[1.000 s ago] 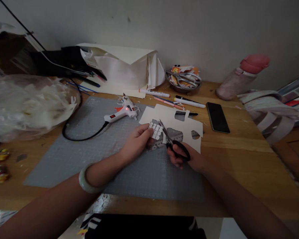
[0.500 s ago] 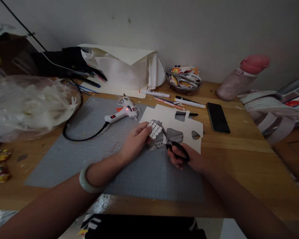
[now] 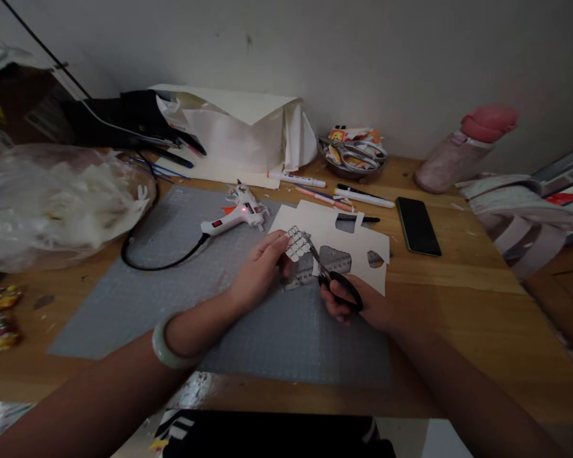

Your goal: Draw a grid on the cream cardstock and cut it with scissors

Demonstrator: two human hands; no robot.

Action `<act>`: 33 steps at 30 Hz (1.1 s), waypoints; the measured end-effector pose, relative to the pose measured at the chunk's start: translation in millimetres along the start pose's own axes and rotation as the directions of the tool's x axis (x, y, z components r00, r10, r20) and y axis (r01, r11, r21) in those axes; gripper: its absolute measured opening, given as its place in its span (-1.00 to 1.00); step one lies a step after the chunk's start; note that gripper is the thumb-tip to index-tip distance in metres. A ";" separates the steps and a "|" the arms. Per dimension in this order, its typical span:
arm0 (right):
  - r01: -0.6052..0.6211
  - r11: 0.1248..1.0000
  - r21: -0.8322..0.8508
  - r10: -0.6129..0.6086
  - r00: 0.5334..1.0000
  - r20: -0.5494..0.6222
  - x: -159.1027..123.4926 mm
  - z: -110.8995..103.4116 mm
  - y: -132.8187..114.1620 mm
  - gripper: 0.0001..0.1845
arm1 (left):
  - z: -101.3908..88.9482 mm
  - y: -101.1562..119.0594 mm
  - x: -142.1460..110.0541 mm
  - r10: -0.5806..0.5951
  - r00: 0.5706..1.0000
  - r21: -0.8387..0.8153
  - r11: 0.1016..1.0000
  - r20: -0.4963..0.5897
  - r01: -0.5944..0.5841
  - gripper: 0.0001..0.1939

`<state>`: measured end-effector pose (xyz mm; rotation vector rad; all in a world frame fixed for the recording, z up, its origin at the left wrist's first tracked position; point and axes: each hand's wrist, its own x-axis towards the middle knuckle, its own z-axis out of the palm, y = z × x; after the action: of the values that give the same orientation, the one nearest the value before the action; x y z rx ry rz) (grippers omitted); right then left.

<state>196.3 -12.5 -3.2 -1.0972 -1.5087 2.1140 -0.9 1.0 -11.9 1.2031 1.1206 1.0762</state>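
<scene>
Between the thumb and fingers of my left hand (image 3: 262, 264) is a small piece of white paper (image 3: 298, 243) marked with a dark grid-like pattern. My right hand (image 3: 346, 298) grips black-handled scissors (image 3: 344, 289), whose blades meet the right edge of that piece. How far the blades are apart is hard to make out. Below and behind the blades lies a white sheet (image 3: 370, 238) with several cut-out holes. A clear ruler (image 3: 334, 263) shows through one hole and beside the sheet. All this is above a grey cutting mat (image 3: 248, 343).
A white glue gun (image 3: 233, 218) with a lit red light lies left of my hands, its black cord curving away. Markers (image 3: 363, 197), a phone (image 3: 417, 226), a bowl of scraps with scissors (image 3: 352, 156), a pink bottle (image 3: 463, 149) and a plastic bag (image 3: 57, 203) surround the mat.
The patterned paper piece has turned slightly in my left fingers and shifted a little upward. The scissors and my right hand stay almost in place.
</scene>
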 end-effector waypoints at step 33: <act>0.047 0.997 -0.059 -0.045 0.998 0.039 -1.6 6.0 -2.4 -0.40 | 3.3 0.6 -3.6 -0.081 0.976 0.114 0.992 0.201 0.059 -0.68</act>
<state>192.5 -16.5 0.4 -1.0384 -1.6086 2.0822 2.0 -2.9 -11.0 1.3172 1.0623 0.8258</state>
